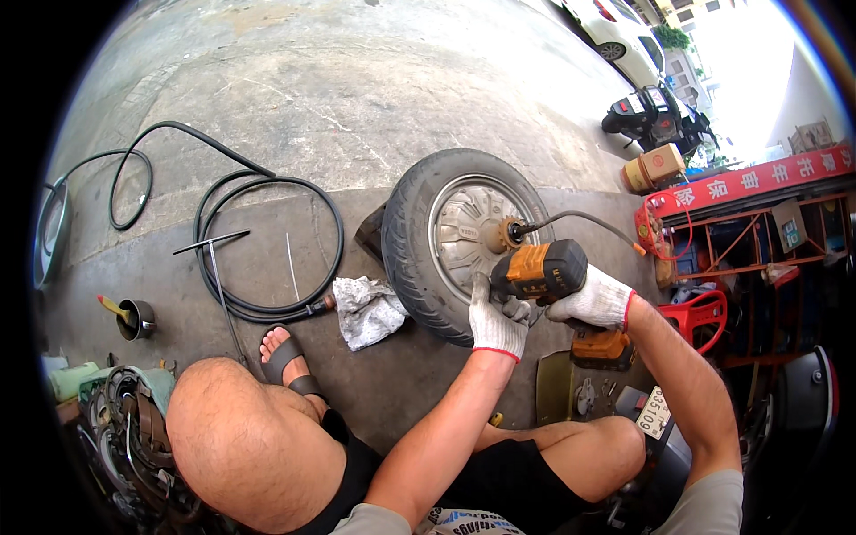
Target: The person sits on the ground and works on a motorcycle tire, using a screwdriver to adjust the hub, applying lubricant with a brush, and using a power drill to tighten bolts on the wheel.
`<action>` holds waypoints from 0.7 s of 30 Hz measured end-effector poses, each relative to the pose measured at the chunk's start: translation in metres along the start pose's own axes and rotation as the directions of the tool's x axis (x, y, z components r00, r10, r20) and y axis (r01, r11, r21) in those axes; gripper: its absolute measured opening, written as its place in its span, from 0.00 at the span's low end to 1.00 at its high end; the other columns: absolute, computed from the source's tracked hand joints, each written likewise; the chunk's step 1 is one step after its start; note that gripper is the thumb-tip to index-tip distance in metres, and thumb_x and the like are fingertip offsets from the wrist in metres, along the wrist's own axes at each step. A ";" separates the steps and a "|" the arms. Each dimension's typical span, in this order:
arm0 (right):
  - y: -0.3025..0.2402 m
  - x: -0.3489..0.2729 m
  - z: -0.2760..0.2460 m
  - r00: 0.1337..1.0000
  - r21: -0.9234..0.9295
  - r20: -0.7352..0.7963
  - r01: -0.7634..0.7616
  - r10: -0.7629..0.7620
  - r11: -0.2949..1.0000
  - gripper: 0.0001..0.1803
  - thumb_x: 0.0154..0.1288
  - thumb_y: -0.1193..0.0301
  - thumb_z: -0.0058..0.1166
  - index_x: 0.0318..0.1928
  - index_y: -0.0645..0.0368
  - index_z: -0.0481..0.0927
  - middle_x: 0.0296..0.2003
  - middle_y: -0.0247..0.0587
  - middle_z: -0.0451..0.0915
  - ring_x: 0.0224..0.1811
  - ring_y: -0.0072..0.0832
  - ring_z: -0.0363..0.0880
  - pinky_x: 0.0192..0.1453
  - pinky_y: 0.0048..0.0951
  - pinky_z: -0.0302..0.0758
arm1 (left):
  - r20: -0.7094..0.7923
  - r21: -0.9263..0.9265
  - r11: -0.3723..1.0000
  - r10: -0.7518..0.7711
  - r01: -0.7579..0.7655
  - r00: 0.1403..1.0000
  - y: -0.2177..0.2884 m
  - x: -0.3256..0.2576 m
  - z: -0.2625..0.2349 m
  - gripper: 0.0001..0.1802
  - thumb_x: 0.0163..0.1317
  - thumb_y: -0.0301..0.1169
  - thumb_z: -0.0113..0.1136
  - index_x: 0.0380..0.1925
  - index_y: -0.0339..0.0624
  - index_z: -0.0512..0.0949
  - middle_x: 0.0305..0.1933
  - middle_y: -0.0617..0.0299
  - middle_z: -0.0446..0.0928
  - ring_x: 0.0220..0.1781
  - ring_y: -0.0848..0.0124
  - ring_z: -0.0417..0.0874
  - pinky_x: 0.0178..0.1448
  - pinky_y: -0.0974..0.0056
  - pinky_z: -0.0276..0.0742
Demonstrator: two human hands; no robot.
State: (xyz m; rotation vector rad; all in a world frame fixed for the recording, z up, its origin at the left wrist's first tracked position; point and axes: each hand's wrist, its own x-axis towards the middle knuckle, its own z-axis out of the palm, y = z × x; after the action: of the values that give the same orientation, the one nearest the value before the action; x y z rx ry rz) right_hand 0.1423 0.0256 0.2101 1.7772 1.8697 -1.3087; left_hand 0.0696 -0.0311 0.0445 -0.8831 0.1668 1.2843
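Observation:
In front of me stands a scooter wheel with a black tyre (412, 245) and a silver hub (465, 230), tilted to face right. A dark cable (584, 217) runs from its brownish axle fitting (511, 234). My right hand (604, 300), in a white knit glove, grips the handle of an orange-and-black cordless power driver (539, 272); its battery shows below the hand. The driver's nose faces the hub's lower edge. My gloved left hand (497, 323) is at that nose, one digit raised and others curled; what it holds is hidden.
A white rag (367, 312) lies left of the tyre, beside a coiled black hose (267, 183). A small pot with a brush (134, 319) stands farther left. Red shelving (758, 187), a red plastic piece (700, 316) and an olive tray (555, 388) are on the right. A scooter (660, 116) is parked behind.

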 end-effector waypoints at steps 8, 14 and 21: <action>-0.001 -0.001 -0.002 0.999 -0.028 0.010 -0.053 0.054 0.998 0.13 0.52 0.77 0.63 0.40 0.63 0.82 0.28 0.28 0.79 0.27 0.17 0.75 0.30 0.26 0.75 | -0.043 0.010 1.000 -0.004 0.005 0.999 -0.001 0.000 0.003 0.18 0.77 0.51 0.50 0.34 0.54 0.79 0.24 0.76 0.74 0.18 0.78 0.55 0.25 0.69 0.51; 0.007 -0.001 -0.001 0.997 -0.060 -0.016 0.077 -0.078 0.995 0.12 0.52 0.76 0.63 0.40 0.63 0.81 0.28 0.29 0.80 0.27 0.17 0.75 0.30 0.26 0.76 | -0.026 0.040 0.999 -0.015 0.016 1.000 0.000 -0.003 0.007 0.19 0.78 0.51 0.47 0.36 0.54 0.78 0.25 0.76 0.74 0.19 0.78 0.56 0.26 0.69 0.52; -0.010 -0.003 -0.004 0.992 -0.028 0.034 -0.122 0.123 0.992 0.15 0.52 0.75 0.65 0.42 0.64 0.82 0.30 0.31 0.82 0.28 0.18 0.77 0.32 0.26 0.77 | -0.012 0.050 0.999 -0.006 0.007 1.000 0.003 -0.001 0.004 0.19 0.79 0.51 0.45 0.34 0.55 0.77 0.24 0.76 0.72 0.18 0.78 0.55 0.26 0.68 0.53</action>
State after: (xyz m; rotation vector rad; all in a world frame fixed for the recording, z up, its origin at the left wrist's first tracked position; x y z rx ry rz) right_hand 0.1358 0.0275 0.2188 1.8122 1.7211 -1.2579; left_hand 0.0647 -0.0290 0.0463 -0.8485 0.2046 1.2639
